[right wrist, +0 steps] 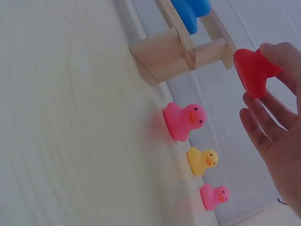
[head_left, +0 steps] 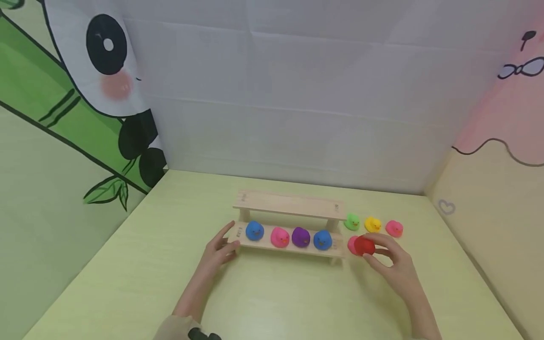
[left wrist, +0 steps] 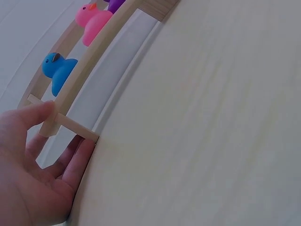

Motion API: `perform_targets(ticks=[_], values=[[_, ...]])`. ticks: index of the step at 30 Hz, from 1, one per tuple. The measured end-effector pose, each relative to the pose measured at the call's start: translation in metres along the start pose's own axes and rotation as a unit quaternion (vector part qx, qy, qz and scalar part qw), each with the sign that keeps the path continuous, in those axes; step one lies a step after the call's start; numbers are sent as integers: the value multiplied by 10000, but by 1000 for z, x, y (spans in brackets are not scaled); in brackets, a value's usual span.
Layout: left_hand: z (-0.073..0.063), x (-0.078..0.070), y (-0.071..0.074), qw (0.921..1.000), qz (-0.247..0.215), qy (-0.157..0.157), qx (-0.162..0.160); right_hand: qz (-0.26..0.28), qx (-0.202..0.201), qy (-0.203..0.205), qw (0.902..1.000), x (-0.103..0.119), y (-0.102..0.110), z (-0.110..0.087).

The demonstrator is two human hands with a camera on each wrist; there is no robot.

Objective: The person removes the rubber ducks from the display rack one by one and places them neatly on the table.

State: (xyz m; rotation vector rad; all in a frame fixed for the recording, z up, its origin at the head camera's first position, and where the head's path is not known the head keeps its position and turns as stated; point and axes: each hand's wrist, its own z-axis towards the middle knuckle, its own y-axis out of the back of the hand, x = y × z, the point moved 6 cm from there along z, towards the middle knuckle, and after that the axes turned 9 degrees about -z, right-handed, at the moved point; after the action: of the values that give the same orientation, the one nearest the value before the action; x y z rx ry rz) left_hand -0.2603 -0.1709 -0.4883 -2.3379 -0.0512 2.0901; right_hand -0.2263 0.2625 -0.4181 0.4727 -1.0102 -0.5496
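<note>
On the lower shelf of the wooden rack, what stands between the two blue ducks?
In the head view, a pink duck and a purple duck stand side by side between the two blue ducks on the wooden rack.

Pink duck (head_left: 352, 243) mostly hidden behind red duck (head_left: 364, 246); purple duck (left wrist: 114, 4) cut by top edge

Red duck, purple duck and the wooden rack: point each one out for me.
red duck (head_left: 364, 246), head view, on its rounded body between the right hand's fingertips.
purple duck (head_left: 301, 236), head view, on its body, third on the lower shelf.
wooden rack (head_left: 289, 206), head view, on the bare top shelf.
</note>
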Motion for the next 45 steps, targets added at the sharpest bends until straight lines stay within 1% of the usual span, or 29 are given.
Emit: perform_targets(ticks=[4,7,11,15,18,20,23,27,31,36,39,45], values=[[0,1,-3,10000,3,-48,23,-236,-4,-118,9997,-13,8,-4],[-1,2,-5,10000,-15,-32,-30,-282,15,-144,9995,-22,13,-5],[-5,3,-7,10000,-13,10,-23,-357,31,-285,9990,-39,22,-7],[-6,3,-7,10000,20,13,-31,-377,89,-339,9987,-51,29,-3],[-6,3,-6,10000,19,30,-47,-335,200,-376,9985,-59,30,2],[-6,3,-6,10000,17,22,-28,-297,321,-502,9978,-65,29,4],[-6,3,-5,10000,21,14,-12,-353,597,-824,9942,-77,26,5],[-6,3,-4,10000,34,-35,6,-550,998,-1266,9854,-92,23,3],[-5,2,-3,10000,78,-51,-12,-573,1330,-1531,9775,-104,22,1],[-5,2,-1,9999,127,-52,-89,-509,1743,-1718,9683,-113,18,-1],[-4,3,0,9999,97,10,-126,-435,1944,-1797,9633,-117,15,-2],[-2,2,3,9999,74,-10,-115,-365,2120,-1748,9608,-116,11,2]])
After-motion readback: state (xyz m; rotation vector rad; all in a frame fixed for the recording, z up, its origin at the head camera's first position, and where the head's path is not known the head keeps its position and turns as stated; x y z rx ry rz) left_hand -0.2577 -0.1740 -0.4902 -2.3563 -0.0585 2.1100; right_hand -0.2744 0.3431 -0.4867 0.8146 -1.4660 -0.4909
